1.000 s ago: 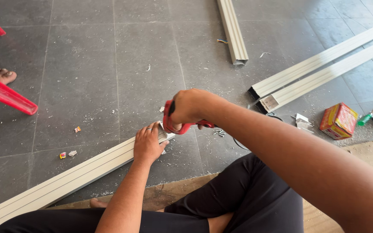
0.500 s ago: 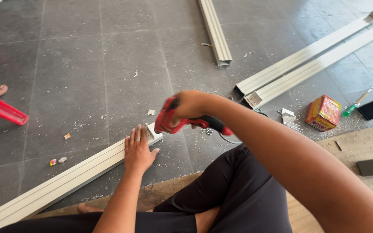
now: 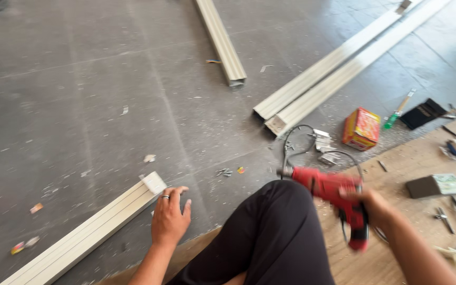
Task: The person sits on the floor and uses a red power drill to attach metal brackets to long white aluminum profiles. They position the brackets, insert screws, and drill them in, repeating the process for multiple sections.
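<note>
My right hand (image 3: 371, 207) grips the handle of a red electric drill (image 3: 331, 190) over the wooden board at my right, beside my black-trousered knee (image 3: 272, 227). The drill's tip points left and its cable (image 3: 300, 143) loops on the floor behind it. My left hand (image 3: 169, 216), a ring on one finger, lies flat with fingers spread on the end of a long cream metal profile (image 3: 88, 234) that runs to the lower left on the grey floor.
Three more cream profiles lie on the floor: one at the top (image 3: 220, 42), two side by side (image 3: 327, 71). A red-and-yellow box (image 3: 361, 128), a green-handled screwdriver (image 3: 398, 112), a black pouch (image 3: 424, 113), a grey box (image 3: 435, 186) and small metal parts lie at the right.
My right hand has swung the drill away from the profile's end to the right, over the wooden board. My left hand stays on the profile. The view has shifted right.
</note>
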